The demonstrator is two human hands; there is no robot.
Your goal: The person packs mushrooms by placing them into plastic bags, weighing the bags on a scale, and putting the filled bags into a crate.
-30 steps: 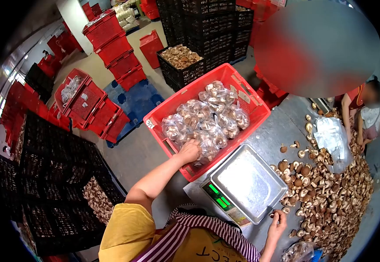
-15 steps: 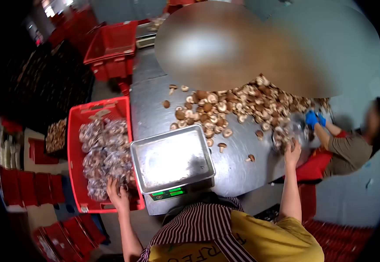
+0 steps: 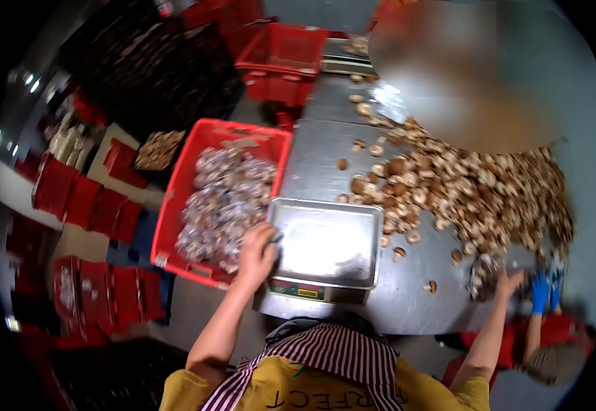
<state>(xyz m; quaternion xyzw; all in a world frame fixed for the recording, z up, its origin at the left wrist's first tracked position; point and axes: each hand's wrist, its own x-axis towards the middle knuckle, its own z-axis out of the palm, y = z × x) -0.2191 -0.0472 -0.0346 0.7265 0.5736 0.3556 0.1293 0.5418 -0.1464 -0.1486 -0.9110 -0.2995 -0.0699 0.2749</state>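
Observation:
My left hand (image 3: 257,252) hangs over the right rim of the red crate (image 3: 168,222), beside the metal tray (image 3: 325,240). Its fingers are curled, with a small dark thing at the tips that I cannot make out. Inside the crate lie several clear bags of mushrooms (image 3: 226,192). The shallow tray holds nothing and rests on a scale (image 3: 308,290) with a lit display. Far to the right, my right hand (image 3: 509,282) is closed on the side of a clear bag of mushrooms (image 3: 484,275) on the steel table (image 3: 407,301).
A large heap of loose mushrooms (image 3: 483,185) spreads over the table, with stray ones near the front. A co-worker's blue-gloved hands (image 3: 546,291) are close to my right hand. Another red crate (image 3: 287,51) stands at the back; stacked red crates (image 3: 82,195) are at left.
My left hand has risen from the bags in the crate to the tray's left edge. My right hand stays at the bag. The view has swung left, and the co-worker leans lower.

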